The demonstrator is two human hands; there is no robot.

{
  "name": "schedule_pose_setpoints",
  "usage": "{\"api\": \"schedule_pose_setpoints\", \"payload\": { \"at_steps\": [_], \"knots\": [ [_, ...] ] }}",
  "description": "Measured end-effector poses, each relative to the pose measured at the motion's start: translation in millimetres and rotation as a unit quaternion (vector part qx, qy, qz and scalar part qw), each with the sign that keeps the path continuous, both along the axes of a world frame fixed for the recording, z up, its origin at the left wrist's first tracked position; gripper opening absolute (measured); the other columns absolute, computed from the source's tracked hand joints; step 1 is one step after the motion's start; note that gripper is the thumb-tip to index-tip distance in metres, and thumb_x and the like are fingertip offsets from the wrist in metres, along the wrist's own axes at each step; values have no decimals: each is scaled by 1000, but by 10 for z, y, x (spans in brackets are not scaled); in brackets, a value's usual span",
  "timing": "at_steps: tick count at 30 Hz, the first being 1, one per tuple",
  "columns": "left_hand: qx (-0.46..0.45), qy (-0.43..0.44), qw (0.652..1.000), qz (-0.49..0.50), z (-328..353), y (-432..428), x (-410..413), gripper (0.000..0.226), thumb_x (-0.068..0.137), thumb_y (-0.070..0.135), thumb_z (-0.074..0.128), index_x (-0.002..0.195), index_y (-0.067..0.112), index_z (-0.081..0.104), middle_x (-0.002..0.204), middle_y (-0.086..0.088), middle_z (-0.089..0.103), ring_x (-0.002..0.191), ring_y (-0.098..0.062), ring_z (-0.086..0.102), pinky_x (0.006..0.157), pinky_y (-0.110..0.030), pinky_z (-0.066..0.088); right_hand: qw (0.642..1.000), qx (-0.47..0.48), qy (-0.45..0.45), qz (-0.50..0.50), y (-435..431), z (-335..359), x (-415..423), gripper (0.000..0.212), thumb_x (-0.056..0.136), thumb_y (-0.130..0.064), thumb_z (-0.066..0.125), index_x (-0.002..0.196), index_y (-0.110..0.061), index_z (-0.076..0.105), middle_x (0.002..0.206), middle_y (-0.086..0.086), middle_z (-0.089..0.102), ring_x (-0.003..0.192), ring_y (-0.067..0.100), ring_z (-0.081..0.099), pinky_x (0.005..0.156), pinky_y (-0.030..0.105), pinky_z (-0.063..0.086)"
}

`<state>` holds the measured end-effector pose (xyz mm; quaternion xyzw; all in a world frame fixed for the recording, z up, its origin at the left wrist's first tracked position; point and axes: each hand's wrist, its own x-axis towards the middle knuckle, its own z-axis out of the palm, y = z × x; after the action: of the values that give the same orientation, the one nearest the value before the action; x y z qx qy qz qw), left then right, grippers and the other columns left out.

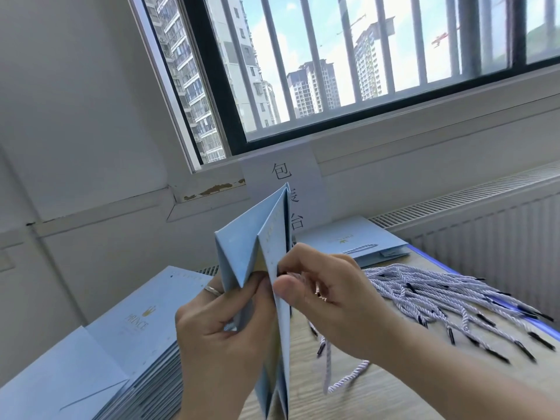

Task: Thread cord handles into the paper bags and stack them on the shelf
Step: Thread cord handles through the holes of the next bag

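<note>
I hold a light blue paper bag (242, 250) upright over the wooden table, its folded sides spread into a fan. My left hand (218, 325) grips the bag's lower left folds, thumb pressed on the paper. My right hand (324, 295) pinches a pale twisted cord (339, 380) at the bag's right panel edge; the cord hangs down below the hand in a loop with a black tip. Whether the cord's end is through a hole is hidden by my fingers.
A stack of flat blue bags (127, 338) lies at the left. A pile of loose cords with black tips (439, 298) spreads on the table (372, 398) at the right. Two finished bags (357, 241) lie behind, near a radiator (485, 225) under the window.
</note>
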<state>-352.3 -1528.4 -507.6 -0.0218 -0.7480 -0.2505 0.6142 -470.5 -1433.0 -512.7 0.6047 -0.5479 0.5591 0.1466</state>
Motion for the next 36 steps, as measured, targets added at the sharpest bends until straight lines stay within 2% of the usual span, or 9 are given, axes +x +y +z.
{"api": "schedule_pose_setpoints", "payload": {
  "at_steps": [5,11,13,16,21,25,31,34,36],
  "knots": [
    [-12,-13,1000,9,37,-3,30,21,80,23,69,86,44,68,81,23,67,56,-3,57,49,-9,40,992,64,106,-39,63,-27,-7,42,85,-60,57,96,-21,48,74,-8,53,59,11,48,59,28,42],
    [-78,-58,995,31,-3,-80,100,14,87,27,61,93,30,73,86,21,65,60,-2,56,53,-9,39,993,56,99,-39,95,-28,37,18,78,-37,56,80,-20,48,57,-4,47,53,14,46,53,34,40],
    [-95,-55,992,69,-17,-133,109,21,88,24,59,85,19,80,78,20,62,59,0,53,53,-9,36,992,59,97,-45,90,-49,47,16,77,-34,56,79,-20,48,54,-2,47,51,15,47,52,37,41],
    [-114,-52,987,97,-17,-155,109,24,89,19,59,86,5,79,81,12,64,65,7,55,58,-4,36,993,55,99,-46,84,-58,40,21,79,-41,58,80,-23,47,58,-4,51,51,16,50,53,37,42],
    [-128,-77,985,82,-51,-158,74,9,79,4,72,85,6,79,79,8,63,64,12,51,62,1,32,988,65,122,-62,71,-66,47,39,79,-56,60,77,-20,46,58,-6,47,51,16,48,53,36,40],
    [-127,-111,981,97,-71,-239,108,13,80,9,67,70,7,75,78,11,57,58,15,46,60,2,29,983,44,147,-98,91,-65,12,25,76,-44,59,75,-28,40,53,-12,39,47,13,43,48,33,40],
    [-103,-133,983,76,-134,-221,101,9,76,4,71,68,6,73,88,8,62,62,5,53,55,-6,35,979,57,153,-122,86,-97,-17,23,72,-36,53,63,-16,46,45,-2,42,40,20,40,43,34,37],
    [-92,-178,974,105,-240,-244,108,18,76,9,74,59,12,69,70,5,56,55,-5,49,47,-11,31,984,48,137,-105,87,-110,-35,18,70,-32,52,62,-19,44,45,-3,42,39,19,38,42,33,35],
    [-102,-234,957,134,-336,-222,108,28,78,12,77,56,18,61,59,12,43,50,-9,43,46,-11,26,985,37,133,-105,101,-98,-55,17,68,-29,51,60,-22,37,43,-4,38,39,18,34,41,29,31]
  ]
}}
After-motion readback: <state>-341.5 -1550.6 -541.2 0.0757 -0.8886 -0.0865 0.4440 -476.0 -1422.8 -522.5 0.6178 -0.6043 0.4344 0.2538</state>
